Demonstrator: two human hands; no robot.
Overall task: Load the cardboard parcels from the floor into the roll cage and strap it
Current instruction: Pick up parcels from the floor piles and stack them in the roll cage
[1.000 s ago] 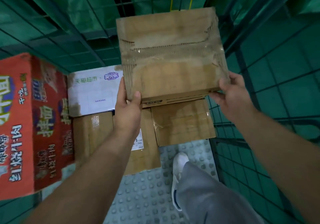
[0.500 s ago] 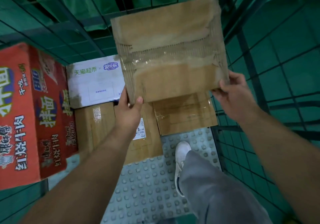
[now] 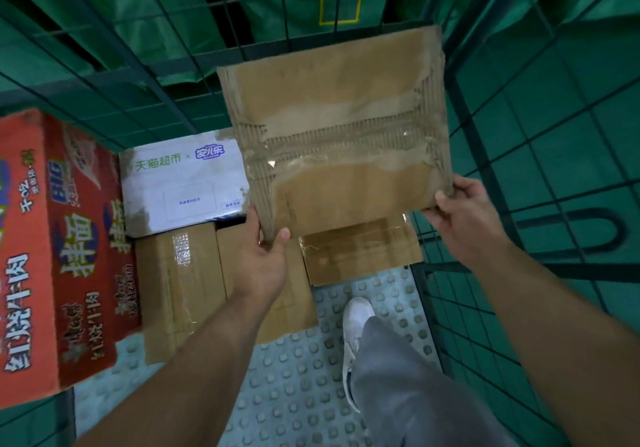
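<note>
Green wire-mesh roll cage (image 3: 540, 156) fills the top and right of the frame, with a big red printed carton (image 3: 59, 239) at the left and a white printed box (image 3: 180, 183) beside it. Plain brown parcels (image 3: 180, 284) sit on the studded grey cage floor (image 3: 294, 377) in the middle.

I've got the flat, scuffed brown cardboard parcel (image 3: 339, 128) up in the air at centre, above the stacked ones. My left hand (image 3: 263, 256) is pinching its lower left corner and my right hand (image 3: 464, 214) the lower right corner.

Feels like a light one, I'd guess, fairly stiff. The top skin is torn down to the corrugation with wrinkled tape across it, so gripping the edges beats the face.
</note>
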